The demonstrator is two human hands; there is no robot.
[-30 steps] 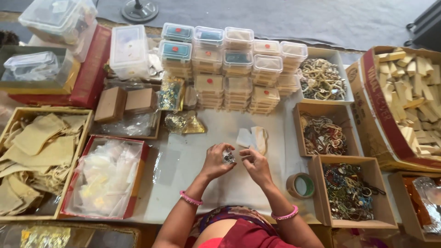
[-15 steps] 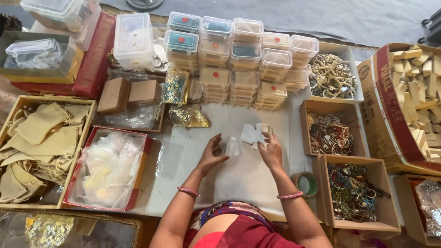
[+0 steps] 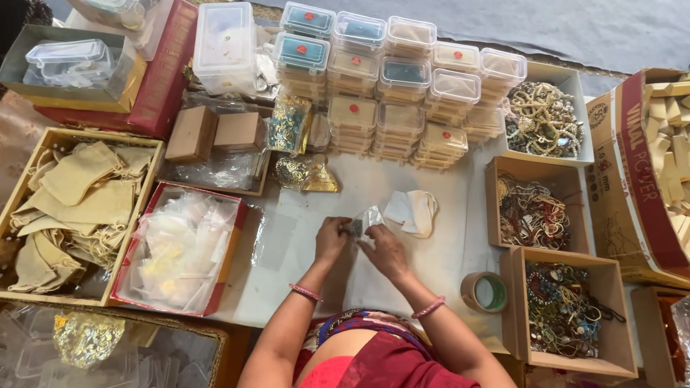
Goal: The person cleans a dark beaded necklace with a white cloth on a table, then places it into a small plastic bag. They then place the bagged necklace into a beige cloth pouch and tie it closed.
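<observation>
My left hand [image 3: 331, 238] and my right hand [image 3: 383, 251] meet over the white table sheet [image 3: 302, 280] near the middle. Together they pinch a small clear plastic pouch [image 3: 365, 222] with a small dark piece of jewellery inside. Just right of the pouch lie a few white folded cloth pieces [image 3: 412, 211]. Both wrists wear pink bangles.
Stacks of small clear lidded boxes [image 3: 392, 93] stand at the back. Open cartons of bead jewellery [image 3: 533, 213] sit on the right with a tape roll [image 3: 486, 291]. A red tray of clear pouches [image 3: 178, 251] and a box of beige cloth bags [image 3: 72, 208] are at the left.
My right hand came back from the white cloth pieces to the pouch, so both hands now hold it. The view has shifted, moving everything to the right and down.
</observation>
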